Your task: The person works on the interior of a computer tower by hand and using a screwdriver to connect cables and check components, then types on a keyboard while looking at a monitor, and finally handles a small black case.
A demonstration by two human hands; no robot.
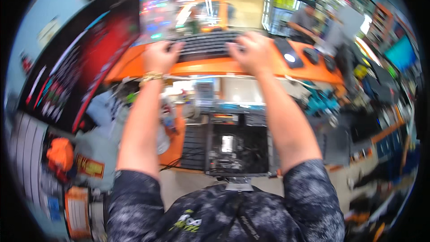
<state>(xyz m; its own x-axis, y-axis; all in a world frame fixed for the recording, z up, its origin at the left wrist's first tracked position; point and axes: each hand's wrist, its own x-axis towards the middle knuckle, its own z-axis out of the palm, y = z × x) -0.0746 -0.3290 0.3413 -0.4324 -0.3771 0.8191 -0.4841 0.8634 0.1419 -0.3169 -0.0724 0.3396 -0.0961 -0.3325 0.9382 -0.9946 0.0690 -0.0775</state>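
Gripping a long black keyboard (pixel 204 45) by its ends: left hand (pixel 159 56), right hand (pixel 253 53); bare orange counter (pixel 201 66) along its near edge.

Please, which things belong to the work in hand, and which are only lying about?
Belonging, seemingly:
black keyboard
left hand and right hand, gripping its ends
orange tabletop

Apparently just lying about:
opened black device between the forearms
dark rounded objects, right of the keyboard
blurred orange item, far left

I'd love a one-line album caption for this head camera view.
Left hand and right hand at opposite ends of a black keyboard, at an orange shelf in a cluttered workspace.
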